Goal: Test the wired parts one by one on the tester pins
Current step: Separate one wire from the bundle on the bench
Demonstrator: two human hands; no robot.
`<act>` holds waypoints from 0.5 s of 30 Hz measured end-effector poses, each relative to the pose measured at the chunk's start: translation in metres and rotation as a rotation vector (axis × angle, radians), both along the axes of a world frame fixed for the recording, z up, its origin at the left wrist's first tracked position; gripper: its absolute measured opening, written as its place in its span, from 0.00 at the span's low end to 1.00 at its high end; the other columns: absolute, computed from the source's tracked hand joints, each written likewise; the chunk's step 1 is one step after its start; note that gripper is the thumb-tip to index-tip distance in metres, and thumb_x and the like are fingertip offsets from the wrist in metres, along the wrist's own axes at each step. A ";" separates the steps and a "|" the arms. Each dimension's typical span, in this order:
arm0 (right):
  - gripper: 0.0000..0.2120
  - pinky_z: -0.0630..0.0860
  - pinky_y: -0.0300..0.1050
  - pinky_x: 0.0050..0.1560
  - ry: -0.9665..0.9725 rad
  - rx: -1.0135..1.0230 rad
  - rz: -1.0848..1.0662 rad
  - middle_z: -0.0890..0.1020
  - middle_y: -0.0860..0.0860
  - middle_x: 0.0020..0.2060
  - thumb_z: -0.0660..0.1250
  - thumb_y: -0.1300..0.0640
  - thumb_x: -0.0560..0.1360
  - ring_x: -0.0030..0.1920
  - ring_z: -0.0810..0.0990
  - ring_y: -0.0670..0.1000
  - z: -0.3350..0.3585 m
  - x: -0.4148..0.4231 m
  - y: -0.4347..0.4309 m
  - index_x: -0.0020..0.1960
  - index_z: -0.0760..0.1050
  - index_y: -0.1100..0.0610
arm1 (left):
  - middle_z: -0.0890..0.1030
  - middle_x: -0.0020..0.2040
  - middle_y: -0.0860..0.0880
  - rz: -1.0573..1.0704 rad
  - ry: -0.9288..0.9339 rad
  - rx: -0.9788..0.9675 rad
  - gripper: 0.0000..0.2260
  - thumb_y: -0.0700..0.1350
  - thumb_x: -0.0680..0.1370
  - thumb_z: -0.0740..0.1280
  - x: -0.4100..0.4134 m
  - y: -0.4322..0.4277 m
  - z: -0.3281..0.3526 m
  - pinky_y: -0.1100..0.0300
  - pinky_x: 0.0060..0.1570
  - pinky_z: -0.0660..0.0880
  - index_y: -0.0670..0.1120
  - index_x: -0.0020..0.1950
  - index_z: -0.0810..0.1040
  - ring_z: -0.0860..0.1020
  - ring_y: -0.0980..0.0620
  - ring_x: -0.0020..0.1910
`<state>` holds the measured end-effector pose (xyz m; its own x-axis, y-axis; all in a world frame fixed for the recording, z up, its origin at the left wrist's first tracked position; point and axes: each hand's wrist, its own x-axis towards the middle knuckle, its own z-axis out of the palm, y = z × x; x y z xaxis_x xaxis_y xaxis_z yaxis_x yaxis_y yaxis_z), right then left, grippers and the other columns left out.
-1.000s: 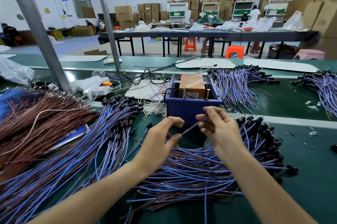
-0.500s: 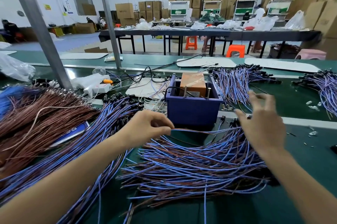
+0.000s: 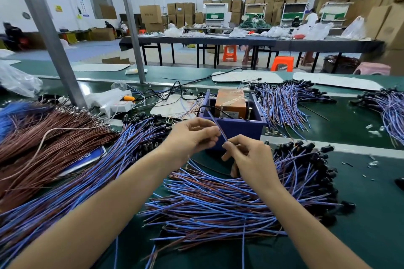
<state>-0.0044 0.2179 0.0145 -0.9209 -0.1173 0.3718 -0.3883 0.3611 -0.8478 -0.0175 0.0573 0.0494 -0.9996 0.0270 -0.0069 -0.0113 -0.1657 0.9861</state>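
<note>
The fingers of my left hand (image 3: 190, 137) and my right hand (image 3: 253, 159) both pinch one thin blue-and-brown twin wire (image 3: 217, 125), slanting up at frame centre across the purple plastic tester box (image 3: 240, 128). Its upper end blurs against the box; whether it touches the upright metal pins (image 3: 249, 113) I cannot tell. The label on the orange block (image 3: 229, 102) inside is unreadable. My forearms hide part of the blue-brown wire heap (image 3: 218, 198) on the green worktop (image 3: 360, 214).

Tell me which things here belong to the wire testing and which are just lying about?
In the job: thin blue-and-brown wire pinched by left hand and right hand; blue plastic tester box; its upright metal pins; heap of blue-and-brown wired parts.
Lying about: bundle of brown wires; clear plastic bag; orange plastic stools; stacked cardboard boxes.
</note>
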 end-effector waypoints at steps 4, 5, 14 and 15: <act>0.08 0.70 0.35 0.22 -0.035 -0.013 -0.035 0.83 0.50 0.30 0.66 0.59 0.78 0.19 0.75 0.48 -0.001 -0.004 0.000 0.42 0.81 0.57 | 0.83 0.33 0.48 -0.015 -0.058 0.109 0.04 0.34 0.75 0.68 -0.008 0.015 -0.008 0.66 0.34 0.78 0.41 0.42 0.81 0.80 0.55 0.32; 0.08 0.69 0.34 0.22 -0.044 -0.027 -0.044 0.83 0.49 0.30 0.66 0.58 0.78 0.19 0.75 0.47 0.000 -0.004 0.000 0.42 0.81 0.57 | 0.83 0.34 0.48 -0.017 -0.067 0.110 0.04 0.34 0.75 0.68 -0.010 0.017 -0.009 0.66 0.34 0.78 0.41 0.43 0.81 0.81 0.56 0.32; 0.10 0.67 0.37 0.21 -0.400 -0.525 -0.143 0.80 0.52 0.25 0.66 0.61 0.78 0.21 0.74 0.48 -0.007 -0.014 0.007 0.40 0.82 0.61 | 0.82 0.32 0.48 0.116 -0.094 0.016 0.07 0.36 0.79 0.63 -0.025 0.029 -0.018 0.67 0.30 0.76 0.41 0.42 0.76 0.77 0.58 0.26; 0.10 0.67 0.36 0.20 -0.434 -0.564 -0.156 0.79 0.51 0.24 0.65 0.61 0.78 0.20 0.73 0.47 -0.007 -0.015 0.009 0.40 0.81 0.61 | 0.81 0.33 0.47 0.135 -0.091 -0.005 0.07 0.36 0.79 0.63 -0.027 0.029 -0.018 0.68 0.29 0.76 0.41 0.42 0.76 0.77 0.59 0.25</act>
